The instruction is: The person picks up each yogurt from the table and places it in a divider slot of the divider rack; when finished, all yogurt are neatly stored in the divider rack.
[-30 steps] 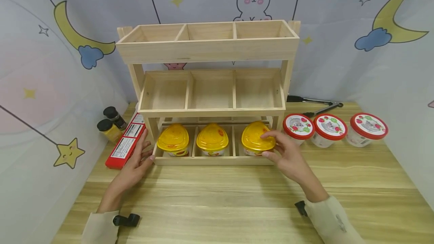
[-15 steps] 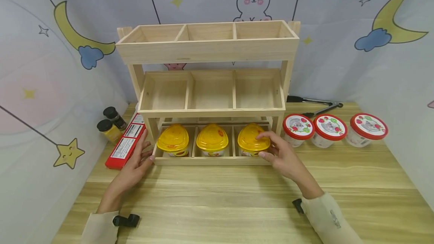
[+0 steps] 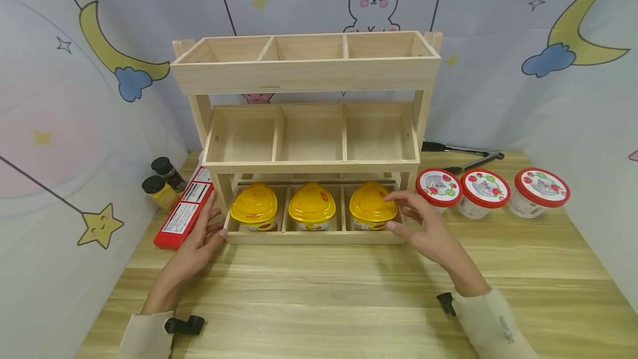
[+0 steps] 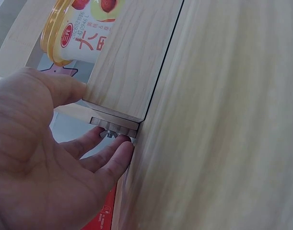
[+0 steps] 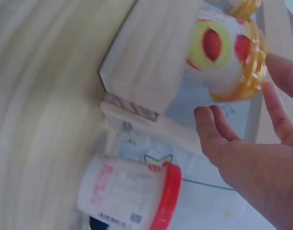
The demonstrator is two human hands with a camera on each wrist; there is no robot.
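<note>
A three-tier wooden shelf rack (image 3: 304, 77) stands on the table. Three yellow-lidded yogurt tubs sit in its bottom tray, one per compartment: left tub (image 3: 254, 204), middle tub (image 3: 312, 204) and right tub (image 3: 370, 204). My left hand (image 3: 195, 245) grips the tray's front left corner, thumb on the front board (image 4: 129, 57) and fingers behind its end. Beside the right tub is my right hand (image 3: 428, 231), fingers spread and loose, holding nothing. In the right wrist view, its fingertips are close to the tub's lid (image 5: 254, 60).
Three red-lidded tubs, near one (image 3: 438, 186), middle one (image 3: 485, 191) and far one (image 3: 542, 188), stand right of the rack, with black-tipped tongs (image 3: 466, 154) behind. On the left lie a red box (image 3: 184, 212), a yellow jar (image 3: 161, 193) and a dark jar (image 3: 169, 170).
The right yogurt tub has shifted left and settled level in its compartment. My right hand followed it, then loosened and drew back slightly to the right. My left hand has stayed put.
</note>
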